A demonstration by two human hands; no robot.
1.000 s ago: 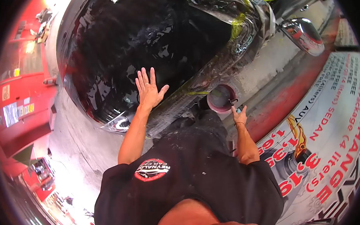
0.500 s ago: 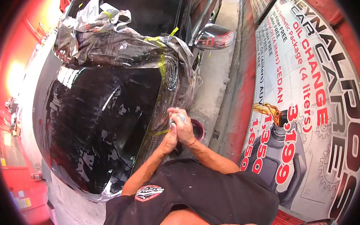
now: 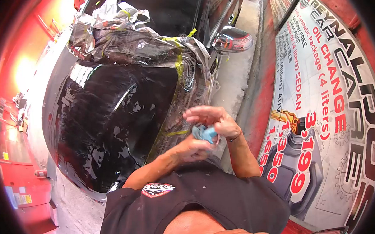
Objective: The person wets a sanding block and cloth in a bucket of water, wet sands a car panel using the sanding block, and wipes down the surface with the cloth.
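- I see the left hand (image 3: 193, 149) and right hand (image 3: 216, 120), pressed together a moment ago, now parted around a light-blue piece (image 3: 206, 133).
- Left fingers curl, right fingers extend; which grasps it, I cannot tell.
- So it's being handled off the black hood (image 3: 120, 115).

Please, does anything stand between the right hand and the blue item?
Nothing visible does. The right hand is close beside the blue item; the left hand is on its lower side in the picture, not between them. Exact contact is unclear.
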